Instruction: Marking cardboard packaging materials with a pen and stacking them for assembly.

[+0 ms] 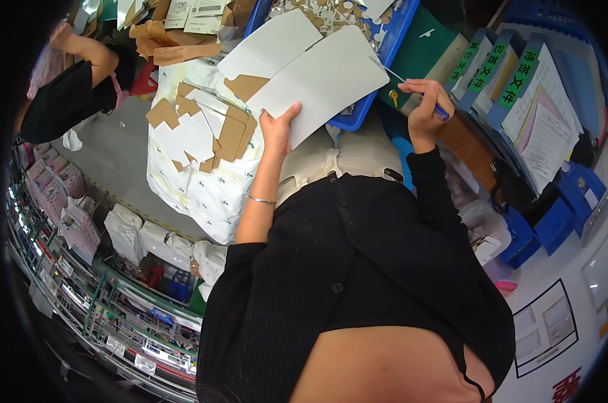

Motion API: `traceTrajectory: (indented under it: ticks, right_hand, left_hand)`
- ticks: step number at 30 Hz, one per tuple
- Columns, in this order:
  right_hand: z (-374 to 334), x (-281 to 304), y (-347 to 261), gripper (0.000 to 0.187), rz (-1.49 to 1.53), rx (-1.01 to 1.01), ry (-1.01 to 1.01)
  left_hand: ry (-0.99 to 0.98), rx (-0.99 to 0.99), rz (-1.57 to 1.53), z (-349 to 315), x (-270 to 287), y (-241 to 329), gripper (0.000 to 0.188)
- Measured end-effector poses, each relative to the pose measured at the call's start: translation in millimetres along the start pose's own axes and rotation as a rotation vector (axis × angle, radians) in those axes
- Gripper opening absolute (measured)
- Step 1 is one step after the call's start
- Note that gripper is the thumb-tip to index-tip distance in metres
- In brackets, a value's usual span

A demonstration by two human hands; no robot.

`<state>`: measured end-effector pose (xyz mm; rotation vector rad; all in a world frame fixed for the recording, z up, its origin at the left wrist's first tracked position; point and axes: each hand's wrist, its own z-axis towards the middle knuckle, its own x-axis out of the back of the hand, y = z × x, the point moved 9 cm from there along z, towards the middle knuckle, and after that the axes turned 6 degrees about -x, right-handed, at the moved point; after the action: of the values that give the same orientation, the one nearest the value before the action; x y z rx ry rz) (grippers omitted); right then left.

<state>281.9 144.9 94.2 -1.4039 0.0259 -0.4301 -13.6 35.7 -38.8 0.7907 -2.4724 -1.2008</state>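
Observation:
My left hand (277, 131) grips the near edge of a large white cardboard sheet (327, 84), thumb on top. A second white sheet (270, 43) lies beside it, partly covered, with a brown cardboard flap (245, 87) at its near end. In my right hand (423, 111), fingers closed, is a thin metal-shafted tool with a blue handle (441, 112), like a screwdriver. Its shaft points up and left to the right end of the sheet; I cannot tell whether the tip touches. Under the sheets stands a blue bin (350, 122) holding many small white and brown cut-out pieces (344, 12).
White and brown die-cut cardboard pieces (186, 138) lie on a stuffed white bag (200, 201) at left. Another person's arm (92, 54) is at the far left. Blue file binders (515, 91) stand at right, near a key (394, 99). Brown paper packaging (176, 50) sits at the back.

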Motion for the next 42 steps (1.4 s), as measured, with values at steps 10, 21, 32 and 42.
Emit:
traceTrajectory:
  ticks: [10, 21, 32, 42]
  right_hand:
    - [-1.9, -22.5, 7.2, 0.029, -0.144, 0.138, -0.097]
    - [5.5, -12.5, -18.5, 0.021, 0.030, 0.162, -0.157]
    - [-13.4, -35.2, 8.5, 0.023, 0.029, 0.071, -0.207]
    - [3.4, -8.3, -22.4, 0.026, 0.105, 0.076, -0.073]
  left_hand:
    - [-0.020, -0.066, 0.061, -6.8, -7.4, 14.6, 0.038]
    - [-0.055, -0.064, 0.044, -5.5, -17.8, 13.9, 0.035]
    - [-0.083, -0.095, 0.081, -10.1, -23.6, 19.2, 0.037]
    - [-0.095, -0.062, 0.059, -4.1, -21.0, 14.5, 0.038]
